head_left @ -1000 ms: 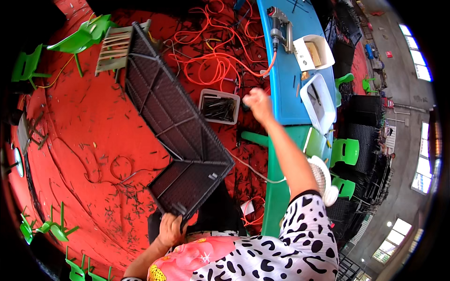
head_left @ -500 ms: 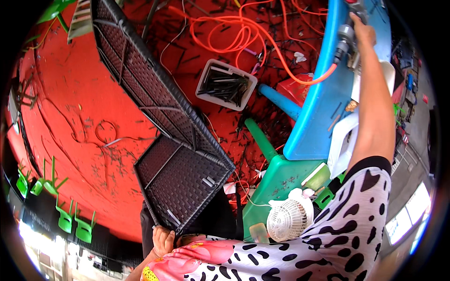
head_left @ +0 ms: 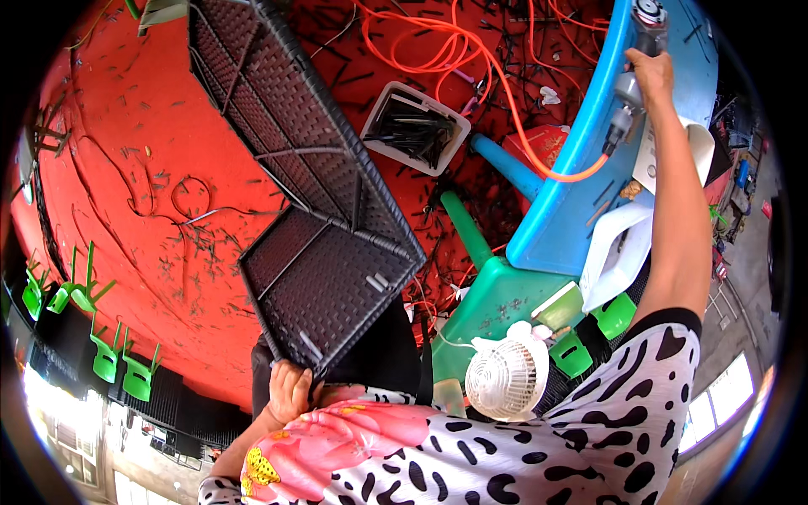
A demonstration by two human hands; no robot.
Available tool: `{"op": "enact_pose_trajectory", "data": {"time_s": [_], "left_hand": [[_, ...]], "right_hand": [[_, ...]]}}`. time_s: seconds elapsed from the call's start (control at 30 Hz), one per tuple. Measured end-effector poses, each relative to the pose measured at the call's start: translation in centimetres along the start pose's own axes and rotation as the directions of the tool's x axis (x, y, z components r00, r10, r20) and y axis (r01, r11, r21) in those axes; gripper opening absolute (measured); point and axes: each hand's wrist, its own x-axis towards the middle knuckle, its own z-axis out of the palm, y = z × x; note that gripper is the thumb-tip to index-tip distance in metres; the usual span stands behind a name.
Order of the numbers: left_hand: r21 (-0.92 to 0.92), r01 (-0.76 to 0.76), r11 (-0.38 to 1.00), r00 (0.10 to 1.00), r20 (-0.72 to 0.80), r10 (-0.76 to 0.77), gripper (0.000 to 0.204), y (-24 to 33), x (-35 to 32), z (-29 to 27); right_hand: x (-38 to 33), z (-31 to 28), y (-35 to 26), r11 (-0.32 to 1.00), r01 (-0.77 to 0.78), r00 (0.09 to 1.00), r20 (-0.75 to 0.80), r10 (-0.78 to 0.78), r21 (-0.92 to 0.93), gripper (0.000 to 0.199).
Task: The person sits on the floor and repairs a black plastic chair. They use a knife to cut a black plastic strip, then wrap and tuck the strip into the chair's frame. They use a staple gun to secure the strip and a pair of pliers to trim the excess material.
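A dark brown woven chair frame (head_left: 324, 269) lies tilted in front of me across my lap, its ribbed inner side showing. My left hand (head_left: 293, 389) is closed round its nearest corner. At the far right my right arm reaches over a blue stool-like table (head_left: 562, 198). There my right hand (head_left: 655, 77) is wrapped round a grey and black air tool (head_left: 627, 91) with a round metal head. An orange air hose (head_left: 539, 160) runs from the tool's near end. Part of its grip is hidden by the fingers.
A pale bin (head_left: 461, 139) of dark strips stands on the red floor (head_left: 126, 252), among scattered offcuts. Right of the chair frame is a green stool (head_left: 471, 311) carrying a white fan (head_left: 505, 379). A cut-open white jug (head_left: 619, 252) sits on the blue table.
My right hand has drawn the air tool nearer to me along the blue table. My left hand keeps its hold on the chair frame. The whole view has shifted slightly.
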Motion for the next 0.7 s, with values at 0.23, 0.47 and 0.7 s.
{"op": "enact_pose_trajectory", "data": {"time_s": [0.23, 0.47, 0.7], "left_hand": [[-0.011, -0.025, 1.0, 0.997, -0.076, 0.024, 0.04, 0.1, -1.3, 0.1], [0.039, -0.106, 0.994, 0.969, -0.219, 0.112, 0.038, -1.6, -6.6, -0.4], [-0.062, -0.144, 0.988, 0.936, -0.332, 0.115, 0.04, -5.7, -15.4, -3.0]], "right_hand": [[-21.3, -7.6, -6.9, 0.726, 0.142, 0.89, 0.234, -0.392, 0.673, 0.03], [-44.9, -15.3, -10.0, 0.64, -0.19, 0.775, 0.514, -0.368, 0.745, 0.035], [-62.6, -17.0, -12.3, 0.886, -0.057, 0.746, 0.61, -0.269, 0.46, 0.038]]}}
